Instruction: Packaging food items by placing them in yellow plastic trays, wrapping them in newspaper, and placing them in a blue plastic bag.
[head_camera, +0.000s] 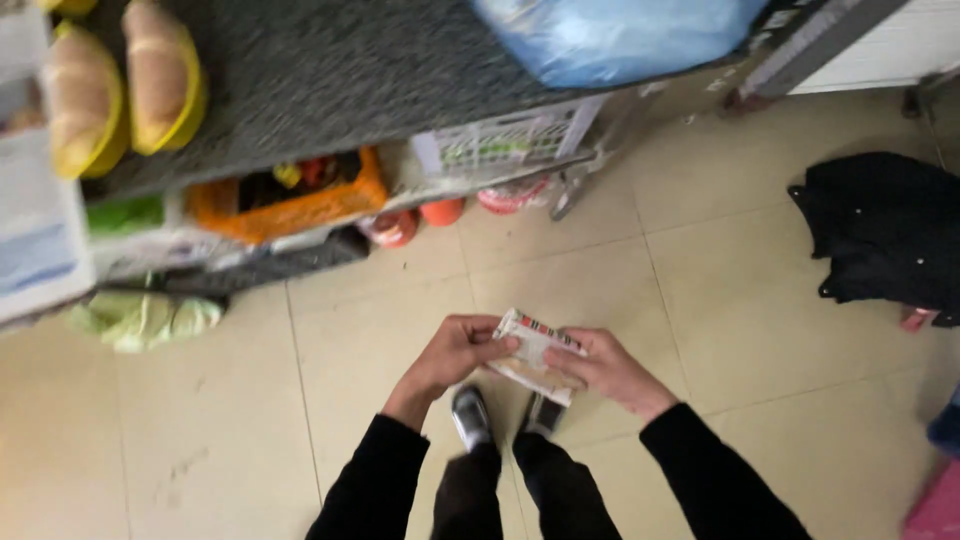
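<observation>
my left hand (450, 358) and my right hand (605, 370) meet at the centre of view, both gripping one small flat packet (535, 350). left fingers are curled shut on its near-left edge, thumb on top. right fingers pinch its right side, thumb across the face. the packet is pale with a striped patch along its upper edge, tilted, held in the air above the floor. contents: cannot tell.

at 6 o'clock, my black sleeves, dark trousers and two shoes (472, 415) on the beige tiled floor (760, 330).

at 3 o'clock, a black garment (885, 235) lies on the tiles, well apart from my hands.

at 9 o'clock, a pale green bundle (145, 318) sits under a low shelf.

at 11 o'clock, an orange crate (290, 205), beside it a white basket (510, 135), red-capped containers (442, 210) below.

at 10 to 12 o'clock, farthest, a dark speckled counter (330, 70) carries bread loaves on yellow trays (120, 85) and a blue plastic bag (620, 35).
</observation>
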